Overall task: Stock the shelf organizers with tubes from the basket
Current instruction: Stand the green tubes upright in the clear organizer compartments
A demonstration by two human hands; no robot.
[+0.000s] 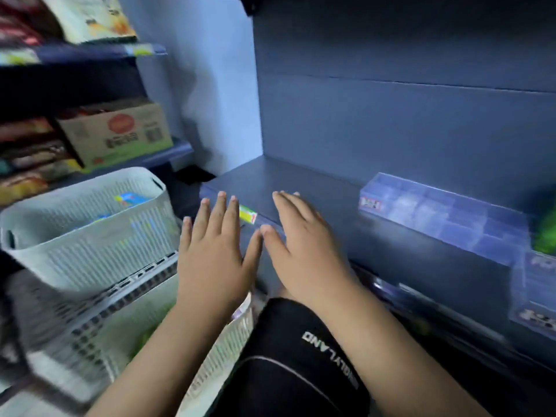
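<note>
Fingers [221, 206] spread flat, both your hands empty over the shelf [301, 179] edge; tubes [129, 198] sat in the basket [87, 233], left. Risk: organizers [436, 212] far right, a blurred reach could knock them.

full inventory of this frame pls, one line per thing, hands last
basket: 1, pale grey slatted plastic, left of the hands, holding blurred blue and yellow packs
second basket: 1, white slatted, low, partly hidden under the left forearm
shelf: 1, dark blue, bare at its left end, ahead of the hands
shelf organizers: 2 seen, clear bluish plastic, right part of the shelf; contents too blurred to tell
price tag: 1, yellow-green, on the shelf edge between the hands
cardboard box: 1, brown with red logo, left-hand shelving
snack packs: several, mixed colours, left shelves, blurred
knee: 1, black fabric with white lettering, bottom centre
left hand: open, flat, empty, near the shelf edge
right hand: open, flat, empty, near the shelf edge
</note>
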